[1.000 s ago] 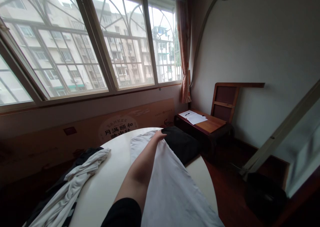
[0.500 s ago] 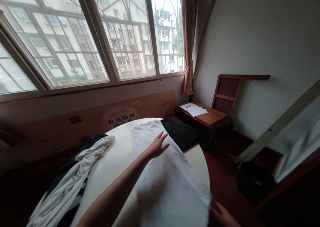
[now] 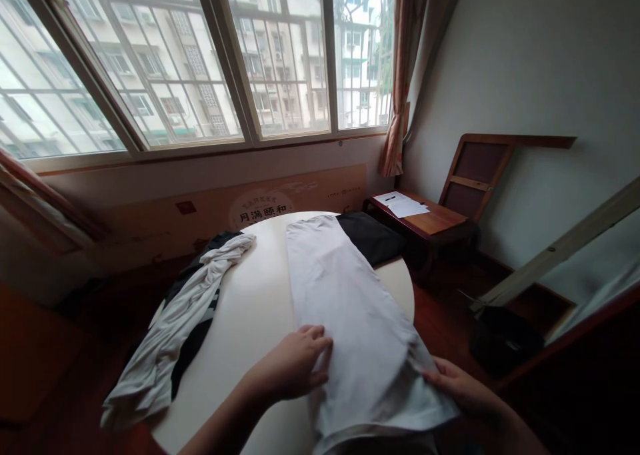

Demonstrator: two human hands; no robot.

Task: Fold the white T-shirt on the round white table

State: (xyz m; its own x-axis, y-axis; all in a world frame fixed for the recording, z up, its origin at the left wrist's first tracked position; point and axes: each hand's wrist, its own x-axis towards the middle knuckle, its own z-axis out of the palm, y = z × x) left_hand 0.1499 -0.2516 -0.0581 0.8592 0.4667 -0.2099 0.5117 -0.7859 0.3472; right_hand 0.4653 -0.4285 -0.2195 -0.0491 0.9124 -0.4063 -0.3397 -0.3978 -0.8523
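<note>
A white garment (image 3: 345,301) lies in a long flat strip over the round white table (image 3: 250,308), its near end wrinkled at the table's front. My left hand (image 3: 300,361) is at the strip's left edge, fingers loosely bent and thumb apart, with no cloth gripped. On the right side my right hand (image 3: 453,381) pinches the garment's edge between thumb and fingers, and the cloth is drawn a little outward there. Which garment it is cannot be made out.
Bunched grey-white cloth (image 3: 200,308) and dark cloth (image 3: 193,355) lie along the table's left edge. Folded black cloth (image 3: 373,238) sits at the back right. Beyond stands a low wooden table (image 3: 443,223) bearing papers (image 3: 400,205). A black bin (image 3: 505,338) is on the floor.
My left hand has drawn back from the far part of the white garment to its near left edge. My right hand now shows more fully at the right edge. The view has shifted.
</note>
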